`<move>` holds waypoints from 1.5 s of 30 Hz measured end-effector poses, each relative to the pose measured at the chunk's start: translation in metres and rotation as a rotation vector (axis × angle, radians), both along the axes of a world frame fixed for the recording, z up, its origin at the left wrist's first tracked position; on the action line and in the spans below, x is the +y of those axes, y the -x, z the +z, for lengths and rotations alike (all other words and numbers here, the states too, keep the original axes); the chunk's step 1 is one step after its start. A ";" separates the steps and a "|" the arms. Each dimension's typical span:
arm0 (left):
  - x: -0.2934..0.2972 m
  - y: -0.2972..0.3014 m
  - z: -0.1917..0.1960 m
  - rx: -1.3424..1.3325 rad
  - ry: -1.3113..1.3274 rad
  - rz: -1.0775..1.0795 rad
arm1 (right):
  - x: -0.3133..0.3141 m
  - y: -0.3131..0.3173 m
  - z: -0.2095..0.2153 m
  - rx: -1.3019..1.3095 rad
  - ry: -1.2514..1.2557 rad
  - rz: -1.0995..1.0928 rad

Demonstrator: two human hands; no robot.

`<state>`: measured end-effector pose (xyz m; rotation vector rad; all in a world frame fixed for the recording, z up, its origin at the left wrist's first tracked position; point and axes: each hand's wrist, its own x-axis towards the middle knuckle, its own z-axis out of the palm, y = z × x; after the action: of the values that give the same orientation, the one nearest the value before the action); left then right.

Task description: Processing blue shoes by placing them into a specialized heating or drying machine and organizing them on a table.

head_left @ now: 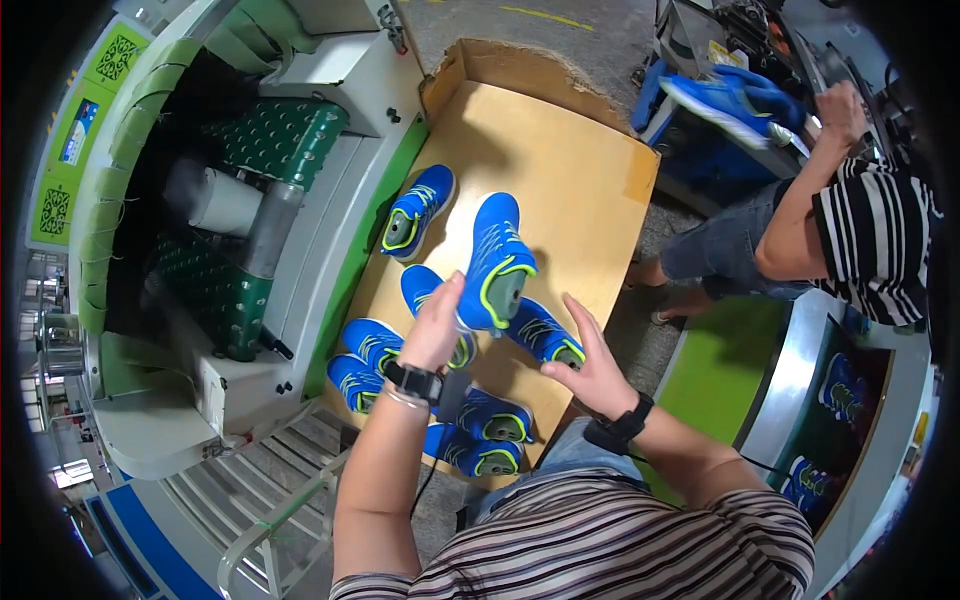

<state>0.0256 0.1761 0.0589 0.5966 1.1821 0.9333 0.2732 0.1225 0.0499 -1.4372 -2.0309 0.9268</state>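
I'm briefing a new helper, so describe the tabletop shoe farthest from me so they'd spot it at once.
From the big white machine on the left, move to the tan tabletop beside it. Along that side lies a blue shoe with bright yellow-green collar trim. Unlike its neighbours, it sits farthest from you, nearest the torn cardboard.

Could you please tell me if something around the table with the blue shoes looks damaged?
Yes, the brown cardboard along the far edge of the table looks damaged: its upper rim is ragged and uneven, as if torn.
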 end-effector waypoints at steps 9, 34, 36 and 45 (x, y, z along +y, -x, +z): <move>0.010 0.028 0.004 0.947 -0.300 -0.145 | 0.016 -0.026 0.025 0.798 0.581 -0.367; 0.004 0.220 0.120 1.214 -0.438 1.068 | 0.273 0.319 0.137 0.519 -0.451 0.295; 0.021 0.260 0.107 1.509 -0.147 1.067 | 0.301 0.383 0.113 0.276 -0.487 0.222; -0.041 0.141 0.079 1.216 -0.412 0.607 | 0.240 0.242 -0.013 0.007 -0.496 0.350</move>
<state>-0.1151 0.1349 0.1379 1.2653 2.3629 1.3906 0.0316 0.3625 0.0372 -0.8308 -2.3358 0.4914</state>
